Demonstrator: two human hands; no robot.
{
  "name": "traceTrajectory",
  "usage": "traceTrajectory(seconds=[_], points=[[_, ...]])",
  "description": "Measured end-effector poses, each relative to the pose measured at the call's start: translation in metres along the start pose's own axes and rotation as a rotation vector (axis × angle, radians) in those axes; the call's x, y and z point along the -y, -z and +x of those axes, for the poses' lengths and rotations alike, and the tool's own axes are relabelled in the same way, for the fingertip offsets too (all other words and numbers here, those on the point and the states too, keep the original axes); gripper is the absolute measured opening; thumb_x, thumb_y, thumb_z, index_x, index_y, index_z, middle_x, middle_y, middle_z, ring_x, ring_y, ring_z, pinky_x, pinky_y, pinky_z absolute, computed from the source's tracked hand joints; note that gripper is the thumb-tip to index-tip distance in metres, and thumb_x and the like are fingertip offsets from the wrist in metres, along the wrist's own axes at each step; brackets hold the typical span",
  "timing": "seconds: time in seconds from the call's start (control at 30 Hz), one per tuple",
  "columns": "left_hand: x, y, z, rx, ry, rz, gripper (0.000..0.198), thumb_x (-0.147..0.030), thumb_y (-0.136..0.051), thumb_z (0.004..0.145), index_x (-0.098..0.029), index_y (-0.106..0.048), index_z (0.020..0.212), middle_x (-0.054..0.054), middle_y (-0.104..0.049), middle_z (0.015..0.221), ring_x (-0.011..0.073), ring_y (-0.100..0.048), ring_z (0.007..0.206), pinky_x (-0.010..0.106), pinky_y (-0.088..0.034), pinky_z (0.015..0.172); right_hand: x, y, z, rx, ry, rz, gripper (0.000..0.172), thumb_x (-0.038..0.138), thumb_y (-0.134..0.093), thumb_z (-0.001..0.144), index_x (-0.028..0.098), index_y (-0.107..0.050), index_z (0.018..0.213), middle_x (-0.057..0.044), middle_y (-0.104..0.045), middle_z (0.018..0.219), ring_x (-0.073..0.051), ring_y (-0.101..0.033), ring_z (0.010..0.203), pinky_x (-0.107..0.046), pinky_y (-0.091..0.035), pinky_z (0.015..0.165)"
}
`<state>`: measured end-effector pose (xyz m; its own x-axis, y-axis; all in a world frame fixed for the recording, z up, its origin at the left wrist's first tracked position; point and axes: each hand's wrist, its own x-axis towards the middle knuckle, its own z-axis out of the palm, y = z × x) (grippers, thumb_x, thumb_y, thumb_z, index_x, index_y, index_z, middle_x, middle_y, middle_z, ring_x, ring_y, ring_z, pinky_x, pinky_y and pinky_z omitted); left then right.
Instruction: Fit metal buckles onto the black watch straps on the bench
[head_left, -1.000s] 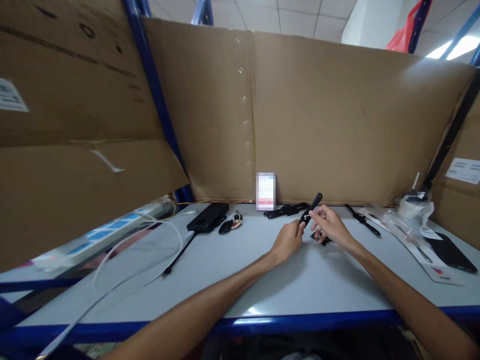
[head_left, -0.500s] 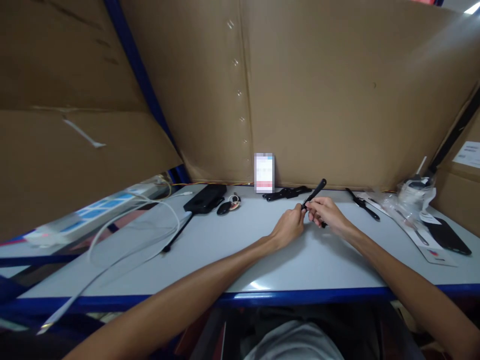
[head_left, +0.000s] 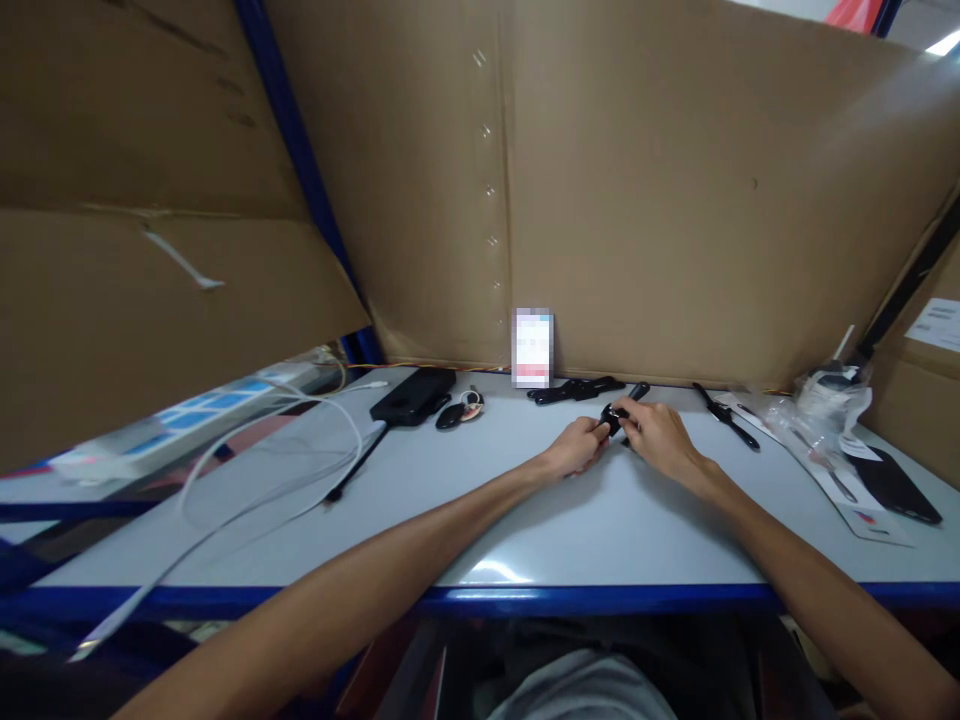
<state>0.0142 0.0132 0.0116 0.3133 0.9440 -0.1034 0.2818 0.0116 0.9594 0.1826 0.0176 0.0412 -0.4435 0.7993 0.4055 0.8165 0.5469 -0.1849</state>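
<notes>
A black wristwatch (head_left: 613, 418) with a small shiny part is held between both hands above the middle right of the table. My left hand (head_left: 577, 447) is closed, its thumb and fingers pinching the near left side of the watch. My right hand (head_left: 658, 438) is closed too, with the fingertips pressed on the right side of the watch. One end of the black strap (head_left: 639, 391) sticks up beyond the right fingers. The fingers hide much of the watch. Just behind them, black straps (head_left: 576, 389) lie on the table.
A phone with a lit screen (head_left: 532, 348) leans against the cardboard wall. Left are a black box (head_left: 412, 397), keys (head_left: 459, 411), white cables (head_left: 277, 515) and a power strip (head_left: 195, 415). Right are another black strap-like item (head_left: 726, 417), clear packaging (head_left: 814, 440) and a dark phone (head_left: 896, 485).
The watch has turned and tipped lower, so less strap shows above my hands. My right hand has rolled over to cover its right side. The view has shifted slightly.
</notes>
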Motion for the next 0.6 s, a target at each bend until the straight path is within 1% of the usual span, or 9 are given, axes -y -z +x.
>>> traceTrajectory(seconds=[0.1, 0.17, 0.27, 0.33, 0.4, 0.47, 0.53, 0.6], points=[[-0.0009, 0.0017, -0.0024, 0.041, 0.008, -0.093, 0.030, -0.036, -0.042, 0.097, -0.020, -0.042, 0.072, -0.009, -0.034, 0.043, 0.0062, -0.024, 0.030, 0.021, -0.014, 0.033, -0.0046, -0.0009, 0.0008, -0.025, 0.078, 0.121, 0.036, 0.010, -0.049, 0.087, 0.024, -0.071, 0.112, -0.002, -0.076, 0.086, -0.016, -0.066, 0.073, -0.023, -0.040, 0.065], [-0.0010, 0.0018, -0.0031, 0.056, 0.017, -0.103, 0.030, -0.037, -0.043, 0.097, -0.020, -0.042, 0.072, -0.010, -0.033, 0.043, 0.0058, -0.023, 0.029, 0.021, -0.013, 0.033, -0.0072, -0.0005, 0.0024, -0.048, 0.095, 0.178, 0.036, 0.008, -0.049, 0.086, 0.024, -0.075, 0.106, -0.002, -0.077, 0.090, -0.015, -0.067, 0.076, -0.023, -0.042, 0.068], [-0.0013, 0.0010, -0.0034, 0.058, 0.028, -0.098, 0.031, -0.036, -0.042, 0.098, -0.021, -0.041, 0.070, -0.010, -0.032, 0.041, 0.0057, -0.022, 0.029, 0.021, -0.013, 0.032, -0.0093, 0.0004, 0.0041, -0.074, 0.121, 0.216, 0.036, 0.008, -0.048, 0.085, 0.024, -0.078, 0.097, -0.002, -0.077, 0.094, -0.016, -0.068, 0.081, -0.024, -0.045, 0.072], [-0.0021, 0.0006, -0.0035, 0.056, 0.035, -0.102, 0.032, -0.035, -0.041, 0.098, -0.021, -0.040, 0.069, -0.010, -0.031, 0.041, 0.0057, -0.022, 0.028, 0.021, -0.013, 0.032, -0.0099, 0.0008, 0.0042, -0.062, 0.135, 0.206, 0.036, 0.007, -0.049, 0.084, 0.024, -0.079, 0.095, -0.001, -0.078, 0.094, -0.016, -0.069, 0.082, -0.024, -0.046, 0.074], [-0.0031, 0.0006, -0.0038, 0.054, 0.044, -0.111, 0.032, -0.033, -0.040, 0.098, -0.021, -0.040, 0.069, -0.010, -0.031, 0.041, 0.0057, -0.023, 0.028, 0.021, -0.013, 0.032, -0.0101, 0.0010, 0.0036, -0.044, 0.114, 0.156, 0.036, 0.007, -0.050, 0.083, 0.024, -0.079, 0.093, -0.001, -0.078, 0.093, -0.017, -0.070, 0.083, -0.025, -0.046, 0.075], [-0.0040, 0.0009, -0.0042, 0.049, 0.049, -0.129, 0.031, -0.032, -0.038, 0.099, -0.021, -0.040, 0.070, -0.010, -0.032, 0.041, 0.0057, -0.023, 0.028, 0.020, -0.012, 0.032, -0.0099, 0.0012, 0.0028, -0.044, 0.058, 0.086, 0.035, 0.008, -0.051, 0.083, 0.024, -0.079, 0.094, -0.002, -0.078, 0.093, -0.018, -0.070, 0.084, -0.025, -0.047, 0.075], [-0.0045, 0.0013, -0.0045, 0.045, 0.061, -0.140, 0.029, -0.033, -0.038, 0.099, -0.021, -0.040, 0.072, -0.011, -0.032, 0.042, 0.0055, -0.022, 0.028, 0.020, -0.012, 0.032, -0.0092, 0.0013, 0.0023, -0.057, 0.007, 0.041, 0.034, 0.010, -0.051, 0.084, 0.024, -0.079, 0.099, -0.004, -0.078, 0.095, -0.019, -0.071, 0.086, -0.026, -0.048, 0.076], [-0.0044, 0.0015, -0.0046, 0.049, 0.070, -0.132, 0.028, -0.034, -0.039, 0.098, -0.021, -0.040, 0.073, -0.011, -0.032, 0.042, 0.0056, -0.021, 0.028, 0.020, -0.011, 0.032, -0.0078, 0.0010, 0.0021, -0.067, -0.004, 0.036, 0.035, 0.011, -0.051, 0.085, 0.024, -0.078, 0.104, -0.005, -0.078, 0.099, -0.020, -0.071, 0.089, -0.026, -0.048, 0.077]])
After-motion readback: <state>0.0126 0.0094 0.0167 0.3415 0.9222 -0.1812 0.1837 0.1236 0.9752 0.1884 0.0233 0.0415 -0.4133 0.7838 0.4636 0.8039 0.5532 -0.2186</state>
